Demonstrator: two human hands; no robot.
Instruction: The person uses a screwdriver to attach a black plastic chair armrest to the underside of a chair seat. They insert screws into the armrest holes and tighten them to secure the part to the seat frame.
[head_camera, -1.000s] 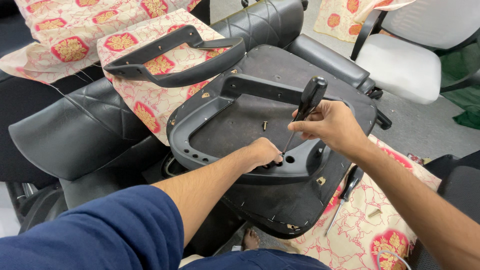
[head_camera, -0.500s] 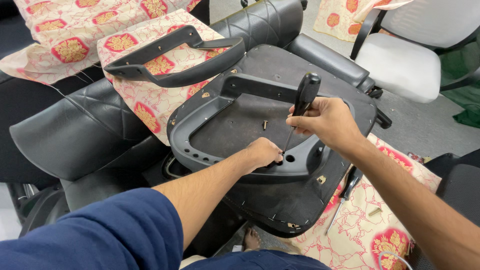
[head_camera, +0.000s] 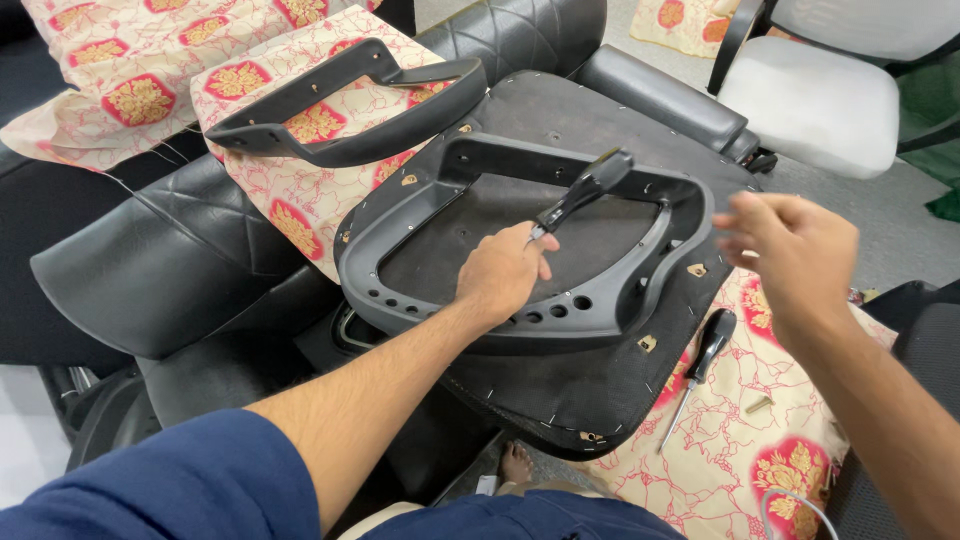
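Observation:
My left hand (head_camera: 503, 272) rests on the front rim of a black plastic seat frame (head_camera: 660, 268) and pinches the shaft of a black-handled screwdriver (head_camera: 588, 186), which tilts up to the right. The frame lies on the dark underside of an upturned chair seat (head_camera: 600, 110). My right hand (head_camera: 792, 250) hovers to the right of the frame, fingers spread, blurred and holding nothing. Below it, a second screwdriver (head_camera: 704, 355) lies on the patterned cloth (head_camera: 740, 450).
A loose black armrest (head_camera: 350, 110) lies on patterned cloth at the upper left. A black quilted chair back (head_camera: 160, 270) is at the left. A white office chair (head_camera: 815, 100) stands at the upper right. A bare foot (head_camera: 516, 464) shows beneath the seat.
My right hand has let go of the screwdriver handle and pulled away to the right, opening. My left hand now holds the screwdriver by its shaft.

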